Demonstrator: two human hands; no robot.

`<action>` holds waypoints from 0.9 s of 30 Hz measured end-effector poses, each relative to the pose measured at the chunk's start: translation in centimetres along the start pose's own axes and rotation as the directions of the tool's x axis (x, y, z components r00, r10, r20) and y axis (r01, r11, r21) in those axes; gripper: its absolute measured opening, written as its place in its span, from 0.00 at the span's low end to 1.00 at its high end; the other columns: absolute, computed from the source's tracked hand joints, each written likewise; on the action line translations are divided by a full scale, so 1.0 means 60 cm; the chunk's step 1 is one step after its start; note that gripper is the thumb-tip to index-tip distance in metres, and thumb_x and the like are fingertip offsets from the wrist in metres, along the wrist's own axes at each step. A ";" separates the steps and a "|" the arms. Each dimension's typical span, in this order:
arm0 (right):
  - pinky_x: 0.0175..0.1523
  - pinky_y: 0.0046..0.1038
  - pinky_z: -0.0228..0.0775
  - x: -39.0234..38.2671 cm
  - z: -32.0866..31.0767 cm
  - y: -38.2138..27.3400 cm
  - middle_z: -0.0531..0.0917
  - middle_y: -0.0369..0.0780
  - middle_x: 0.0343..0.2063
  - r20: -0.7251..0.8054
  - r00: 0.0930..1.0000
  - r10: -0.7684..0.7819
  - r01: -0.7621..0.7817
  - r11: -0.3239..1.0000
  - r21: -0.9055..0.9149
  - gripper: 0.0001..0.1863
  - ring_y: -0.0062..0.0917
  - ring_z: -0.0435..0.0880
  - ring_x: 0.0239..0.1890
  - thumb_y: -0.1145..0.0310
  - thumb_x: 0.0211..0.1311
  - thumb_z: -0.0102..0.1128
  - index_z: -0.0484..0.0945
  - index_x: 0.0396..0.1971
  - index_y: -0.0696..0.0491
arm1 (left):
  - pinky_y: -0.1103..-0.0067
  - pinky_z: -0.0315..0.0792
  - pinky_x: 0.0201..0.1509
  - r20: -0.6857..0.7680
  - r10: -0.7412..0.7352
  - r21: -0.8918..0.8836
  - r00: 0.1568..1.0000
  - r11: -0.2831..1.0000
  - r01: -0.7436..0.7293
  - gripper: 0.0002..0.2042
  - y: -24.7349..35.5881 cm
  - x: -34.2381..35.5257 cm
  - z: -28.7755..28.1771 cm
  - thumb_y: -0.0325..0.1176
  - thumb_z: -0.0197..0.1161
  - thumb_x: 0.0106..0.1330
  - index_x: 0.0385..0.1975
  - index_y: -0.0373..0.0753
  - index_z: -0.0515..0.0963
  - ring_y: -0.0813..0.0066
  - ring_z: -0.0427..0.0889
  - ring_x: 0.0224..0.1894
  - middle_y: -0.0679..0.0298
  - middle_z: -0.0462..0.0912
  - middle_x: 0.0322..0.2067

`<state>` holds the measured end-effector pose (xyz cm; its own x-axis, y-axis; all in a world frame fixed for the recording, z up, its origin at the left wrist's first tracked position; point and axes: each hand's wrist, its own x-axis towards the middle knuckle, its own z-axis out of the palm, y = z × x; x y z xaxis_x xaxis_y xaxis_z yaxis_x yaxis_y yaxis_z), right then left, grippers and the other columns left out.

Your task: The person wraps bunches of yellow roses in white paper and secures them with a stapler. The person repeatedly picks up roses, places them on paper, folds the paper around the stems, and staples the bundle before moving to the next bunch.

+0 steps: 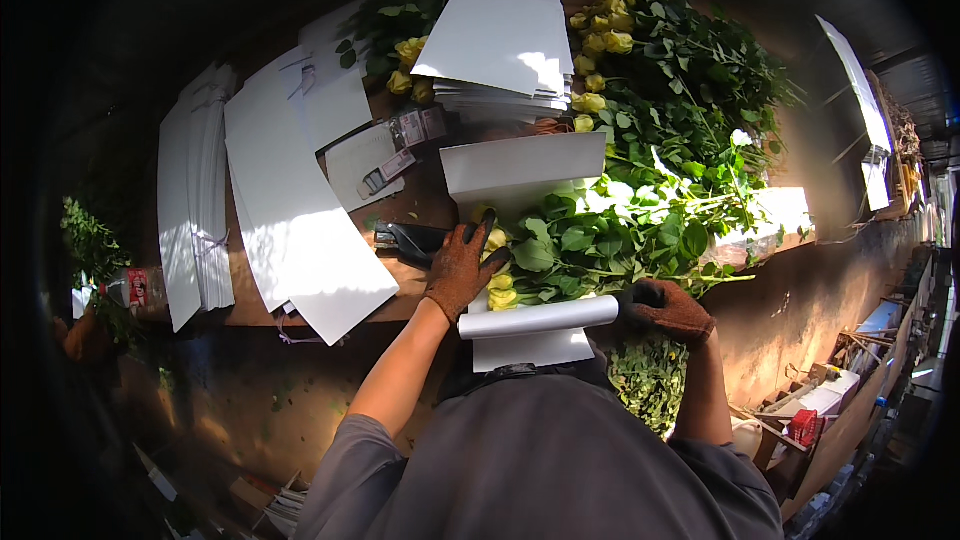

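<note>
A bunch of yellow roses [503,292] with leafy green stems lies on a white paper sheet [540,317] in front of me. The sheet's near edge curls up, and its far flap [525,162] stands raised behind the flowers. My left hand [462,265], in a brown work glove with dark fingertips, rests at the rose heads with its fingers apart. Beside it lies a black stapler [400,238], partly hidden by the hand. My right hand [672,312], gloved alike, is by the curl's right end, fingers bent inward; what they hold, if anything, is hidden.
A stack of white sheets [495,40] stands at the back, with more yellow roses [612,25] and foliage to its right. Tied bundles of white card [195,200] and loose card [300,210] cover the left side. A shelf with a red basket [803,427] is at lower right.
</note>
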<state>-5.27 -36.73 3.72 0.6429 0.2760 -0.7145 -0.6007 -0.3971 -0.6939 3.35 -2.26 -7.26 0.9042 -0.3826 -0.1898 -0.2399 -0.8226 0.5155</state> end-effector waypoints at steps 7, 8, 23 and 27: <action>0.56 0.30 0.72 0.051 0.180 0.202 0.84 0.41 0.44 -0.121 0.993 0.014 -0.036 0.982 -0.185 0.31 0.28 0.81 0.47 0.55 0.53 0.73 0.76 0.52 0.57 | 0.58 0.69 0.59 -0.062 0.039 -0.038 0.997 0.998 -0.041 0.35 -0.004 -0.002 0.004 0.51 0.61 0.66 0.71 0.48 0.59 0.41 0.71 0.56 0.44 0.69 0.55; 0.54 0.30 0.73 0.046 0.198 0.209 0.84 0.40 0.42 -0.141 0.990 0.008 -0.014 0.999 -0.048 0.31 0.28 0.81 0.45 0.54 0.51 0.74 0.77 0.51 0.56 | 0.58 0.71 0.58 -0.063 0.039 -0.027 0.997 0.999 -0.040 0.35 -0.012 0.000 0.009 0.52 0.62 0.65 0.71 0.50 0.59 0.42 0.71 0.56 0.44 0.67 0.56; 0.53 0.40 0.77 0.051 0.089 -0.161 0.78 0.48 0.52 -0.117 0.782 -0.612 0.589 0.787 -0.181 0.28 0.42 0.83 0.49 0.57 0.61 0.65 0.70 0.58 0.51 | 0.66 0.74 0.55 -0.222 0.331 -0.023 0.917 0.939 -0.344 0.28 -0.157 0.038 0.161 0.44 0.62 0.60 0.60 0.40 0.68 0.61 0.73 0.57 0.54 0.71 0.55; 0.47 0.45 0.77 0.152 0.134 -0.182 0.79 0.52 0.45 0.156 0.892 -0.425 0.309 0.322 -0.895 0.47 0.49 0.83 0.42 0.46 0.56 0.68 0.56 0.70 0.50 | 0.62 0.73 0.54 -0.194 0.153 -0.021 0.969 0.987 -0.160 0.25 -0.097 0.018 0.112 0.43 0.61 0.60 0.57 0.39 0.72 0.53 0.68 0.59 0.49 0.71 0.54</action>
<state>3.34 -22.85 4.06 0.7545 0.5509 -0.3567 0.4309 -0.8258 -0.3639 3.34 -0.70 -16.09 0.9081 -0.4149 0.0564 -0.3735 -0.7418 0.5570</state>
